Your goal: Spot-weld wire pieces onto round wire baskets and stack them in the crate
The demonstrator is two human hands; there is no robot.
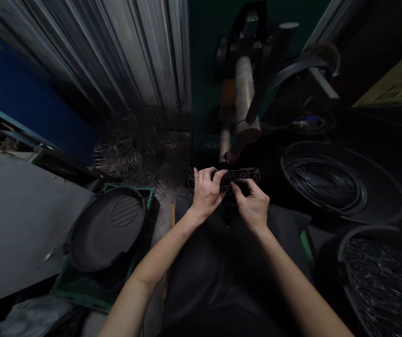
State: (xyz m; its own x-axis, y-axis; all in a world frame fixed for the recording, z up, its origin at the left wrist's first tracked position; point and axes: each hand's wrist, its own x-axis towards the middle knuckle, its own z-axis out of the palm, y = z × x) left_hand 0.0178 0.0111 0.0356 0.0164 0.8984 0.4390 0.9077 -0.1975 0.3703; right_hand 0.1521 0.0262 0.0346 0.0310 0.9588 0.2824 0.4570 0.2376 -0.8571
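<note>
Under the metal arms of a machine [244,93], a wire rack [254,175] is held level between my two hands. My left hand [208,189] grips its left part, with the fingers curled over the wires. At the rack's near edge, my right hand [253,201] has its thumb and fingers pinched together; whatever is between the fingertips is too small to make out. The rack's middle is partly hidden by my fingers.
A dark round tub [107,234] holding a round wire grid [125,211] stands on a green crate [77,288] at left. At right are a basin [385,196] with coiled wire and a bucket [343,243] of metal pieces. Wire grids [116,157] lie behind left.
</note>
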